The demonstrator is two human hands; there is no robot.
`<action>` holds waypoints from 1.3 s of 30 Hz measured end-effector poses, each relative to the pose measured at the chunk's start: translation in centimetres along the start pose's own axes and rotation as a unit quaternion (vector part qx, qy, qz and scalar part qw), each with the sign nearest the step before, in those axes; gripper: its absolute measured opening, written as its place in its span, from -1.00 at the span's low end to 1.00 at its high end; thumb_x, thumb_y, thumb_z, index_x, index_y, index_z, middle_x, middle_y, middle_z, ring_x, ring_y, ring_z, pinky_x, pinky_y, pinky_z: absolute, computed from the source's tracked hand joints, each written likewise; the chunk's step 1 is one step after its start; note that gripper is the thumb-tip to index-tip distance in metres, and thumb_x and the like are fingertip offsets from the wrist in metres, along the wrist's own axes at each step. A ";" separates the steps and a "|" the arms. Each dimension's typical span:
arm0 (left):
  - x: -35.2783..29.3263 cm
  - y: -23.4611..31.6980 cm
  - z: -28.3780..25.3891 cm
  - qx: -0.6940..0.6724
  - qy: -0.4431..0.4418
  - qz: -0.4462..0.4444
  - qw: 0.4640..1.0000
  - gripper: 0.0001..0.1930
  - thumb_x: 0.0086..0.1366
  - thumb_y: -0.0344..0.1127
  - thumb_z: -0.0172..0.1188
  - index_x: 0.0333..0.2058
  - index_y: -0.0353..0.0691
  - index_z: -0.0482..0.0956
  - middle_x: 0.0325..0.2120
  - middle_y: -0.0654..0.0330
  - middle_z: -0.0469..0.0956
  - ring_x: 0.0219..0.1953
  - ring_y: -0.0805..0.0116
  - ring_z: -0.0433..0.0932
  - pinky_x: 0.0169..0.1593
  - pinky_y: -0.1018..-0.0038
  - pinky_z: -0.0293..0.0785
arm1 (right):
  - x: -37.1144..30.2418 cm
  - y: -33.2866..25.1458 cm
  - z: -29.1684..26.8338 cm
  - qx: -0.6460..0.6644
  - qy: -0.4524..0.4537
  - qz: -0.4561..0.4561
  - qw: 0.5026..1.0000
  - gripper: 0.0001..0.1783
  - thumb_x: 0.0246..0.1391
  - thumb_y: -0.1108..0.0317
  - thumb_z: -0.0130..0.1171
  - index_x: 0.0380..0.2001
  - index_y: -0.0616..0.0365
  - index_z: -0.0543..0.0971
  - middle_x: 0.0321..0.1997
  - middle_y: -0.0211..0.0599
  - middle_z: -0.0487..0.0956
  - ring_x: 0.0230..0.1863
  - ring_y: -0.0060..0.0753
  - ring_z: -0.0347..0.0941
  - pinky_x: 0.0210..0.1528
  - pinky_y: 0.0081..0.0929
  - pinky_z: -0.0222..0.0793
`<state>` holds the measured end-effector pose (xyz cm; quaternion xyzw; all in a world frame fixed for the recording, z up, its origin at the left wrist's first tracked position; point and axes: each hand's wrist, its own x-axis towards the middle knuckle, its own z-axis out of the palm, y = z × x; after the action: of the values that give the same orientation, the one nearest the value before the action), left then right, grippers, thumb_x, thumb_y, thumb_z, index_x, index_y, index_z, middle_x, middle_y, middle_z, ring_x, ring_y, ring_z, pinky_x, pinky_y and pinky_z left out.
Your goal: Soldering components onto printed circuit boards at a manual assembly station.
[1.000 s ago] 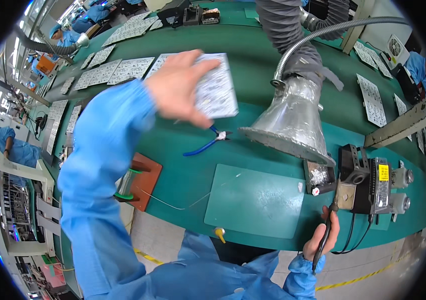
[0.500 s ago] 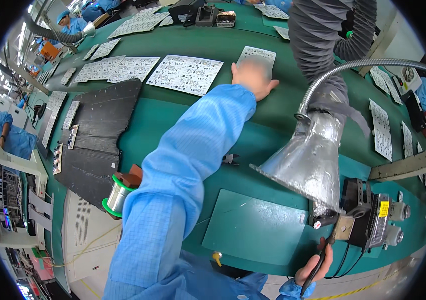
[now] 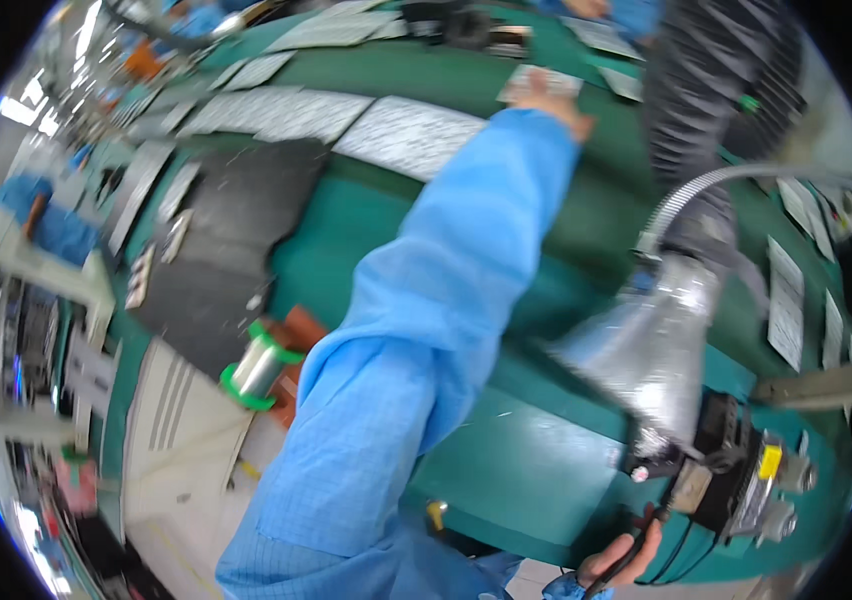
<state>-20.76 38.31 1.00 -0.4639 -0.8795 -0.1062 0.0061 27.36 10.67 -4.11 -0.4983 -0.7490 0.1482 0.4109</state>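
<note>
My left arm in a blue sleeve stretches far across the green bench. At its end my left hand (image 3: 554, 100) lies over a small white circuit board panel (image 3: 514, 84), fingers spread and blurred by motion. My right hand (image 3: 636, 558) is low on the right, closed around a black soldering iron (image 3: 610, 573). The iron's front end points up toward the holder beside the soldering station (image 3: 743, 490). Below the left forearm a glossy green mat (image 3: 516, 460) lies on the bench.
A silver fume hood (image 3: 661, 345) on a grey hose hangs at the right. Left of my arm are a solder wire spool (image 3: 258, 368) with green ends and a black board (image 3: 231, 240). White circuit panels (image 3: 411, 135) line the far side. Other people in blue sit around.
My left hand has moved farther away over the bench, and the small panel under it has shifted the same way. The view has swung. My right hand still holds the soldering iron.
</note>
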 end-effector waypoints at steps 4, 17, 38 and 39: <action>-1.5 -3.3 -7.1 0.088 0.182 0.049 0.978 -0.29 0.16 0.33 -0.16 0.12 -0.04 0.37 0.23 0.00 0.11 0.29 0.07 0.00 0.26 -0.01 -0.12 | 0.8 -3.4 1.0 0.002 0.123 0.036 0.992 -0.59 0.14 0.30 0.06 -0.07 0.46 0.43 -0.13 0.15 0.49 -0.19 -0.03 0.46 -0.12 -0.27 0.38; -29.9 -52.0 -11.0 0.087 0.122 -0.477 0.866 -0.21 0.02 0.11 0.18 0.16 -0.21 0.20 0.12 -0.04 0.31 0.12 0.03 0.33 0.14 0.17 0.28 | 2.0 -4.1 2.3 0.022 0.137 -0.155 0.978 -0.68 0.14 0.42 0.08 -0.13 0.49 0.47 -0.22 0.12 0.52 -0.26 -0.05 0.47 -0.18 -0.34 0.37; -39.4 -28.4 -16.1 -0.076 0.439 0.098 0.890 -0.33 -0.22 -0.41 0.37 -0.03 -0.37 0.39 -0.35 0.05 0.48 -0.33 0.24 0.51 -0.22 0.45 0.47 | 0.9 -0.5 1.1 -0.009 0.088 -0.100 0.991 -0.61 0.22 0.40 -0.07 0.06 0.39 0.35 -0.01 -0.02 0.51 -0.02 -0.21 0.43 0.06 -0.39 0.29; -40.1 -25.8 -15.9 -0.114 0.418 0.151 0.889 -0.33 -0.22 -0.42 0.37 -0.02 -0.38 0.39 -0.34 0.03 0.48 -0.32 0.24 0.51 -0.22 0.44 0.47 | 0.7 -0.5 0.9 0.015 0.099 -0.097 0.990 -0.62 0.22 0.40 -0.08 0.06 0.39 0.35 -0.02 -0.02 0.51 -0.04 -0.22 0.43 0.01 -0.40 0.32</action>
<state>-20.39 -11.48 7.50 -0.5010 -0.6970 -0.3875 0.3362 26.23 11.28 -4.06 -0.4290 -0.7470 0.0686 0.5033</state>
